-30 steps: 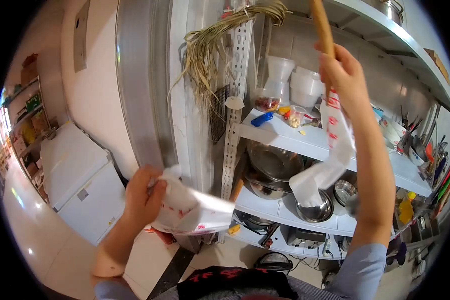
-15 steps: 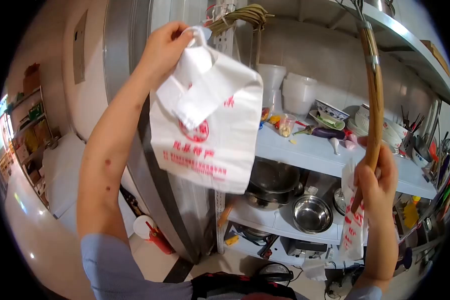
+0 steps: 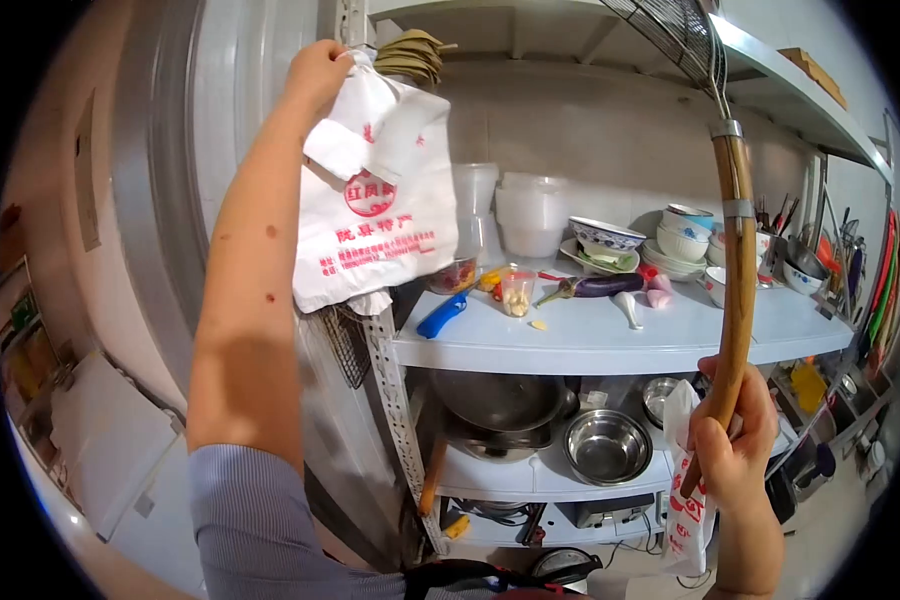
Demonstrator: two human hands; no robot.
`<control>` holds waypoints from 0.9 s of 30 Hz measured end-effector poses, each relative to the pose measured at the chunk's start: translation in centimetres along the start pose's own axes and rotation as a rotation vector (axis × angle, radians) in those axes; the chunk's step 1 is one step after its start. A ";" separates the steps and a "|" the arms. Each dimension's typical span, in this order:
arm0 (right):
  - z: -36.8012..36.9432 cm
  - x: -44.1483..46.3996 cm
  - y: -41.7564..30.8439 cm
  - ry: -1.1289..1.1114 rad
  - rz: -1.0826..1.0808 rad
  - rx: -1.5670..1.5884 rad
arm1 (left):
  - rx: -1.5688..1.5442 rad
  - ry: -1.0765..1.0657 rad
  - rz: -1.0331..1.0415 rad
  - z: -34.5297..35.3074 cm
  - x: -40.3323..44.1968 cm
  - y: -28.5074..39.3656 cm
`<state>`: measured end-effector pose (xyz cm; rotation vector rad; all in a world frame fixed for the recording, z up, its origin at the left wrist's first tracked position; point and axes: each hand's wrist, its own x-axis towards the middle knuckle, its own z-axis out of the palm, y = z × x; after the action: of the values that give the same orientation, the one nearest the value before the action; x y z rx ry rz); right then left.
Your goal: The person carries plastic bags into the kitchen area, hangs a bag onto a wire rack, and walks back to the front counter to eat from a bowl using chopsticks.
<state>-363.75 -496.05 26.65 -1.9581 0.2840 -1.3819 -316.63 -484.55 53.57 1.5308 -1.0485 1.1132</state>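
Your R hand [image 3: 735,450], at 4 o'clock, was wrapped round the strainer [image 3: 737,240] handle, w/ a 2nd bag [image 3: 686,530] beside the fingers. Your L hand [image 3: 320,75], at 11, pinched the printed bag [image 3: 375,235] by its top, nr the leaf bundle [image 3: 410,58]. Pickup looked done, release not. Beyond, approx 3 o'clock: eggplant [image 3: 606,287] on shelf [image 3: 570,354].

On the white shelf [image 3: 620,353], an eggplant [image 3: 605,287] near a white spoon [image 3: 629,312] and a clear cup [image 3: 517,297] (pale pieces inside). Farther back, white tubs [image 3: 532,218] and patterned bowls [image 3: 683,240]. On the lower shelf [image 3: 530,490], a shiny steel basin [image 3: 608,447] near a wide dark pan [image 3: 500,400].
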 end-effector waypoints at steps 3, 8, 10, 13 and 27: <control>-0.2 0.2 1.0 0.013 0.011 -0.052 | -0.034 -0.051 -0.095 -0.1 0.2 -0.1; 0.3 0.4 1.1 0.016 0.086 -0.003 | -0.112 -0.094 -0.194 0.2 1.5 -1.2; 0.4 0.3 1.3 -0.004 0.108 0.049 | -0.112 -0.049 -0.115 0.4 1.0 -1.2; -0.1 0.5 1.8 0.008 0.077 -0.012 | -0.023 -0.054 -0.078 1.0 1.0 -1.1; -0.5 -0.6 1.5 -0.064 0.081 -0.057 | -0.269 -0.064 -0.435 -0.6 0.8 0.1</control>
<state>-364.17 -497.00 25.30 -2.0108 0.3726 -1.2695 -316.66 -484.04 54.43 1.4893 -0.8149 0.6005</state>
